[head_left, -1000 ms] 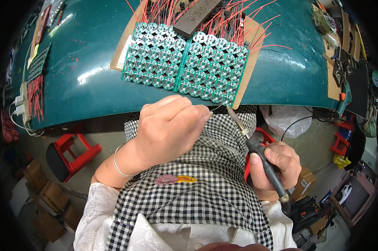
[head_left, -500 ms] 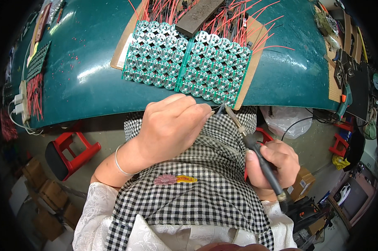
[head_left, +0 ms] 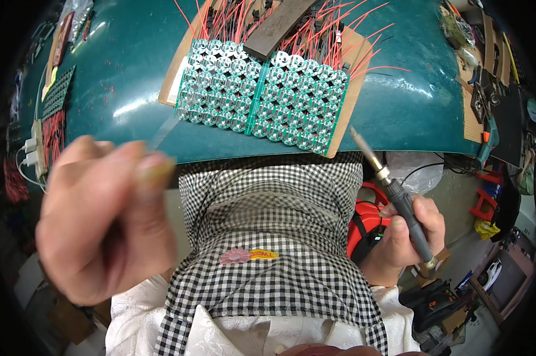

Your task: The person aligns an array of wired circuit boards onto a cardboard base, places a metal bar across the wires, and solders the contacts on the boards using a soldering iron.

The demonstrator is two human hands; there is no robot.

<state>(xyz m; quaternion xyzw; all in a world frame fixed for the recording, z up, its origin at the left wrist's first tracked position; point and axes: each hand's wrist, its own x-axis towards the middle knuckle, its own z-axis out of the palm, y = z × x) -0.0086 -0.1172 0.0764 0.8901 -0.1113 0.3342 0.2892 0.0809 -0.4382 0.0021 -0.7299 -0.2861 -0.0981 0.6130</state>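
My right hand (head_left: 407, 237) is wrapped round a soldering iron (head_left: 403, 202), whose tip points up and left beside the board's cardboard. My left hand (head_left: 111, 219) is raised at the left and smeared by motion, with fingers pressed together. A faint pale streak runs up from its fingertips; what it is I cannot make out. Two joined green circuit panels (head_left: 253, 113) with rows of small round boards lie on a cardboard sheet (head_left: 350, 101) at the table's front edge. A dark bar (head_left: 280, 31) lies across their far side, over red and black wires (head_left: 232, 21).
The green table (head_left: 125, 77) holds another small panel (head_left: 57, 92) with red wires at the left, near a power strip (head_left: 38, 148). A green-and-orange tool (head_left: 488, 145) lies at the right. Under the table edge are a red stool (head_left: 366, 228) and a clear plastic bag (head_left: 422, 178).
My left hand has swung left and up, away from the panel's front edge. The soldering iron in my right hand has moved right, off the panel's near corner.
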